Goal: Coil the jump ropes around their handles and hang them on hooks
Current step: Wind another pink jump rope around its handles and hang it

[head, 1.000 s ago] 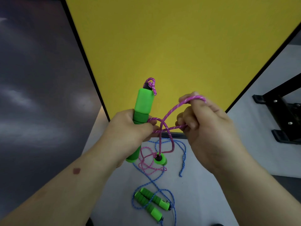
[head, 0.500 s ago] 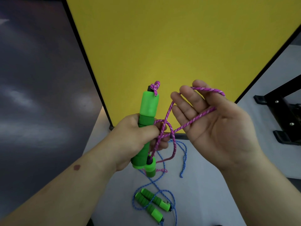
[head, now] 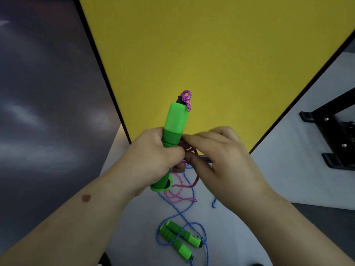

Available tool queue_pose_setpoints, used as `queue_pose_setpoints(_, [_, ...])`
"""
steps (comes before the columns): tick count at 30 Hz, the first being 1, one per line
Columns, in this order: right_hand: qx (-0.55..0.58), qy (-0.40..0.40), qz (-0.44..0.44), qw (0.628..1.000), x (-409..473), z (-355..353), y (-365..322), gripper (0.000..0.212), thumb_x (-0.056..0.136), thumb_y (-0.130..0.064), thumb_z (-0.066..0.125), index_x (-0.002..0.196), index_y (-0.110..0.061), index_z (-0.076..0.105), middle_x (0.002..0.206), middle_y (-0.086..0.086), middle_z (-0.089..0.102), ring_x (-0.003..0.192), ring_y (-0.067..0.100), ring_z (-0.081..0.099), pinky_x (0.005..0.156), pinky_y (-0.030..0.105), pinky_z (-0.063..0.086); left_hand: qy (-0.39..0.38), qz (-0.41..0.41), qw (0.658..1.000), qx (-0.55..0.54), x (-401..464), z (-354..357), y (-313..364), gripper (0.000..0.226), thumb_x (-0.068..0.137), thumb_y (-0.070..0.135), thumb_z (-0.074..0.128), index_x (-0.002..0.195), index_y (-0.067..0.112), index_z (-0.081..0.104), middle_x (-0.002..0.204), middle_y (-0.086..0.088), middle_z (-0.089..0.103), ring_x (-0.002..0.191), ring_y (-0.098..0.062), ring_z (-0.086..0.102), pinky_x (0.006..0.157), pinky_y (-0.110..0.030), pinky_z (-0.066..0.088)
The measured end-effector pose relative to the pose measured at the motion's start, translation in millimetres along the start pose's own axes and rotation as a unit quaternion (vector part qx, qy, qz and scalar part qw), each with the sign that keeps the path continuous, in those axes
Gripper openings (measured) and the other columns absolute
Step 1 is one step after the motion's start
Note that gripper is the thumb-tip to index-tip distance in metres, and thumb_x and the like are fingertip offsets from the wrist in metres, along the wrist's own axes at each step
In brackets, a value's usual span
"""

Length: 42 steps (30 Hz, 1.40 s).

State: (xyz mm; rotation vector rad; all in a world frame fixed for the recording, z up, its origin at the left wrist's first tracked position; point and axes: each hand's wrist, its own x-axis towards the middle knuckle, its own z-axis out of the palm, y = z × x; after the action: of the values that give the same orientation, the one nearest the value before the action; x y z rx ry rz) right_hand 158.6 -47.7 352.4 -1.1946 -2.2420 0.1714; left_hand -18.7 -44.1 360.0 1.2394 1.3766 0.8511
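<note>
My left hand (head: pixel 153 156) grips the green handle (head: pixel 175 118) of the pink jump rope and holds it upright in front of me. A pink knot (head: pixel 187 98) sticks out of the handle's top end. My right hand (head: pixel 226 162) is pressed against the handle's right side, and its forefinger and thumb pinch a loop of pink rope (head: pixel 190 150) there. Slack pink rope (head: pixel 178 194) hangs below onto the white surface. A blue jump rope (head: pixel 204 233) lies loose lower down, its two green handles (head: pixel 180 237) side by side.
A yellow board (head: pixel 211 54) with a black edge stands right behind the hands. A black metal stand (head: pixel 332 129) sits at the right on the white surface (head: pixel 259 189). A dark wall fills the left side.
My right hand, open with the pink rope across its palm half a second ago, has moved left to the handle and now pinches the rope. The left hand still holds the handle.
</note>
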Motion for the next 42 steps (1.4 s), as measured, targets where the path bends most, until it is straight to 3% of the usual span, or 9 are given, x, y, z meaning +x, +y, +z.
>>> queue_pose_setpoints(7, [0.142,0.161,0.141,0.966,1.7,-18.7,-8.6,0.011,0.1,-0.027,0.059,0.093,-0.026,0.069,0.078,-0.011,0.068,0.075,0.007,0.06,0.067,0.016,0.044,0.025,0.001,0.999,-0.033,2.5,-14.0,3.9,0.005,0.084,0.011,0.076,0.089,0.013,0.077,0.08,-0.007,0.077,0.077,-0.016,0.07,0.081,-0.037,0.055])
queue_pose_setpoints(12, [0.396,0.224,0.265,0.85,12.0,-32.1,-19.3,0.017,0.107,-0.023,0.045,0.094,-0.021,0.055,0.07,0.0,0.068,0.065,0.018,0.064,0.065,0.035,0.057,-0.011,-0.06,0.984,-0.17,0.8,-9.3,4.7,0.012,0.09,-0.007,0.066,0.095,0.004,0.071,0.085,-0.014,0.075,0.077,-0.023,0.075,0.089,-0.043,0.063])
queue_pose_setpoints(18, [0.623,0.241,0.398,0.629,21.4,-29.6,-17.6,0.019,0.108,-0.021,0.042,0.098,-0.01,0.052,0.069,0.005,0.069,0.069,0.023,0.071,0.065,0.031,0.061,-0.079,-0.085,0.97,-0.213,-3.0,6.4,-2.1,0.041,0.07,0.002,0.061,0.11,0.0,0.069,0.106,-0.028,0.076,0.103,-0.042,0.075,0.092,-0.05,0.061])
queue_pose_setpoints(27, [0.758,0.253,0.382,0.465,26.0,-35.6,-11.2,0.021,0.109,-0.02,0.04,0.099,-0.005,0.052,0.067,0.007,0.063,0.073,0.024,0.074,0.071,0.033,0.062,-0.105,-0.052,0.978,-0.171,-2.4,9.2,-12.3,0.043,0.077,0.009,0.071,0.119,0.004,0.068,0.113,-0.025,0.074,0.101,-0.036,0.072,0.095,-0.051,0.056])
queue_pose_setpoints(29, [0.731,0.254,0.404,0.488,25.1,-33.1,-4.7,0.019,0.106,-0.022,0.046,0.1,-0.006,0.054,0.079,0.008,0.068,0.086,0.027,0.074,0.078,0.037,0.062,-0.115,-0.038,0.975,-0.184,-3.2,8.4,-11.5,0.04,0.082,0.007,0.074,0.12,0.0,0.066,0.107,-0.027,0.074,0.093,-0.034,0.072,0.083,-0.045,0.06])
queue_pose_setpoints(33, [0.378,0.141,0.429,0.808,11.0,-17.6,-6.1,0.059,0.078,-0.054,0.069,0.13,-0.034,0.051,0.13,-0.015,0.056,0.123,0.011,0.056,0.104,0.041,0.049,-0.048,-0.024,0.983,-0.177,-1.1,10.7,-6.2,0.021,0.093,0.005,0.07,0.114,0.002,0.068,0.089,-0.015,0.074,0.078,-0.028,0.071,0.067,-0.04,0.06])
queue_pose_setpoints(35, [0.256,0.11,0.356,0.892,4.5,-10.8,-13.0,0.066,0.075,-0.061,0.07,0.132,-0.036,0.048,0.133,-0.019,0.048,0.125,0.003,0.048,0.101,0.029,0.043,-0.02,-0.016,0.983,-0.182,1.4,10.6,-8.6,0.025,0.09,0.01,0.077,0.113,0.005,0.071,0.091,-0.015,0.075,0.082,-0.03,0.071,0.075,-0.046,0.06])
queue_pose_setpoints(38, [0.306,0.04,0.316,0.897,4.5,-4.6,-19.1,0.029,0.084,-0.05,0.074,0.105,-0.031,0.067,0.103,-0.014,0.068,0.099,0.001,0.063,0.083,0.023,0.053,-0.056,-0.008,0.983,-0.175,-0.2,8.0,-6.6,0.035,0.083,0.015,0.078,0.115,0.004,0.07,0.091,-0.019,0.073,0.081,-0.034,0.069,0.08,-0.055,0.057])
queue_pose_setpoints(42, [0.458,0.109,0.332,0.817,8.7,-7.4,-12.8,0.013,0.09,-0.03,0.074,0.093,-0.019,0.069,0.083,-0.001,0.071,0.083,0.023,0.069,0.079,0.063,0.056,-0.034,-0.049,0.987,-0.149,1.0,-0.1,-6.0,0.023,0.089,-0.004,0.072,0.11,0.007,0.072,0.099,-0.013,0.078,0.09,-0.028,0.076,0.088,-0.044,0.063])
